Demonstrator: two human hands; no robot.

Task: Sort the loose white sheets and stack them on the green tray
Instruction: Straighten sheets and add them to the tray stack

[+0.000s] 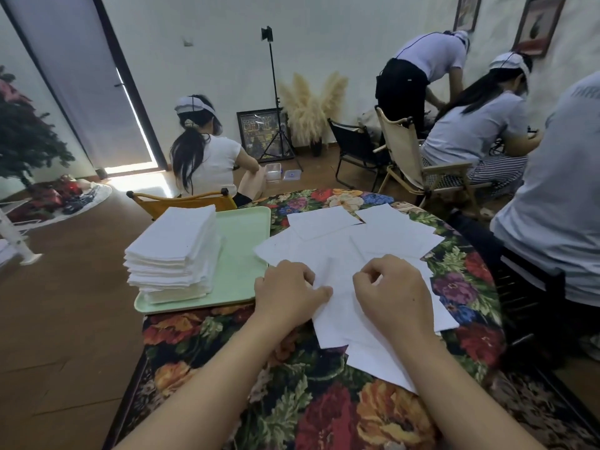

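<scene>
Several loose white sheets [360, 245] lie overlapping across the flowered tablecloth. A pale green tray [242, 254] sits at the table's left edge with a thick stack of white sheets [175, 251] on its left half. My left hand [287, 293] and my right hand [394, 290] rest side by side on the nearest loose sheet, fingers curled, each pinching its paper near the middle.
The round table [324, 401] with the floral cloth fills the foreground. An orange chair [181, 201] stands behind the tray. A person sits on the floor beyond it. More people and folding chairs [418, 164] crowd the right side. A light stand [276, 102] is at the wall.
</scene>
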